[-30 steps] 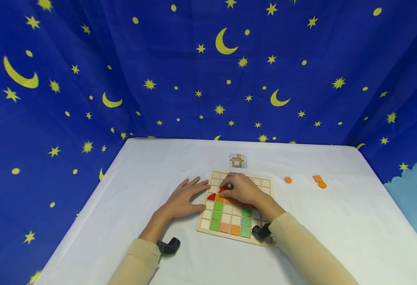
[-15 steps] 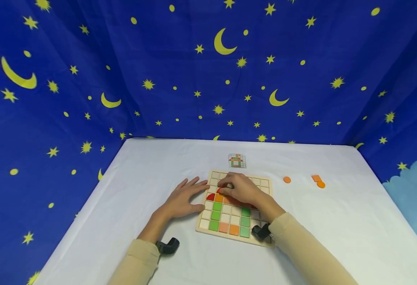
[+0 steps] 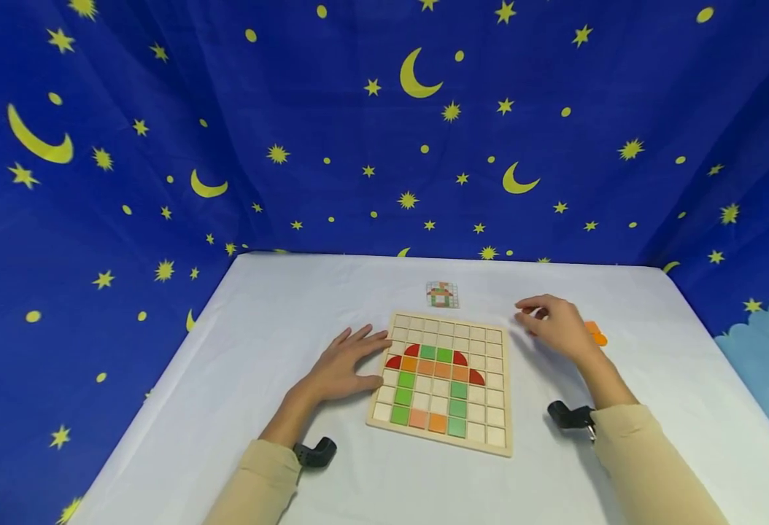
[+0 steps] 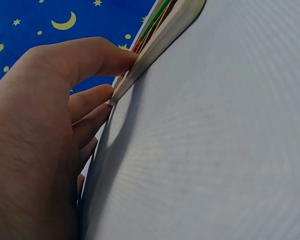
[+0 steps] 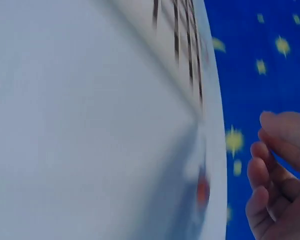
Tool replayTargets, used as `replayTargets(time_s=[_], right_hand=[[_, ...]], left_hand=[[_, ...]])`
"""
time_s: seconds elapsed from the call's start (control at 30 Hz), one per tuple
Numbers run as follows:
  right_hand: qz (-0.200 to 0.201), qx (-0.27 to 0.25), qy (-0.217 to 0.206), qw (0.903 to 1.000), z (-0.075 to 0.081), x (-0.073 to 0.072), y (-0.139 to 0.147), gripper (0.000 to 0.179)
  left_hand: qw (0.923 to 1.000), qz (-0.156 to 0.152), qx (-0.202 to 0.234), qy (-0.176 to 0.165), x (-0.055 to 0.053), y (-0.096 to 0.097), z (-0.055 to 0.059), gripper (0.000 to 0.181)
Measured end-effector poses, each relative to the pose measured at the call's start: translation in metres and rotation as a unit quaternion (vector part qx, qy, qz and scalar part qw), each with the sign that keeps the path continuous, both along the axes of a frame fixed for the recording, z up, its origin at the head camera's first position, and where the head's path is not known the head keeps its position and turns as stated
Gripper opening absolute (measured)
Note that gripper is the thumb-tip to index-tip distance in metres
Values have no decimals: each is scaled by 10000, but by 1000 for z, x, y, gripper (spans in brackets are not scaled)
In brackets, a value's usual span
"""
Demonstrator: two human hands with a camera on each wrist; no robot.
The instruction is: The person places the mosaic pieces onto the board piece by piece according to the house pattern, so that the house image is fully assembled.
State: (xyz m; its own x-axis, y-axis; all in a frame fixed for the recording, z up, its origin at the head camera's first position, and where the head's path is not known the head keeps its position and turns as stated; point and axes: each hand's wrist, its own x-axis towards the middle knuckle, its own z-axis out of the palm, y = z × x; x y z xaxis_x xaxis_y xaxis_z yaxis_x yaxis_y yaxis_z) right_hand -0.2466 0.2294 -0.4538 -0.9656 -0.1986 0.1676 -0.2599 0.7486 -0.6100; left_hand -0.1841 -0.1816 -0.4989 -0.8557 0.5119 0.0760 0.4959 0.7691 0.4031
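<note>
A wooden grid board [image 3: 487, 434] lies on the table. Red quarter-round tiles, green squares and orange squares [image 3: 437, 423] sit in its cells. My left hand [image 3: 341, 368] rests at the board's left side, fingers spread and thumb touching the edge; in the left wrist view, the fingertips meet the board's rim [image 4: 152, 60]. Off the board's right side, my right hand [image 3: 555, 327] is raised above the table, fingers loosely bent with nothing between them. One orange round tile [image 5: 203, 190] lies on the table below it, blurred in the right wrist view and hidden by the hand in the head view.
Behind the board lies a small pattern card [image 3: 442, 294] with a coloured grid picture. An orange square tile [image 3: 592, 327] and an orange disc [image 3: 600, 340] lie just right of my right hand. A blue star-patterned cloth [image 3: 358, 131] hangs along the table's back and sides.
My right hand has left the board and moved right towards the loose orange tiles. A red tile it was touching now sits in its cell, uncovered. My left hand stays put.
</note>
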Motion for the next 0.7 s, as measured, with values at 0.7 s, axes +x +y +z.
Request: replayTargets(time_s=[0.7], right_hand=[[-1398, 564, -1496, 9772, -13, 18, 112, 56]], left_hand=[[10000, 5, -25, -28, 0, 0, 1, 69]])
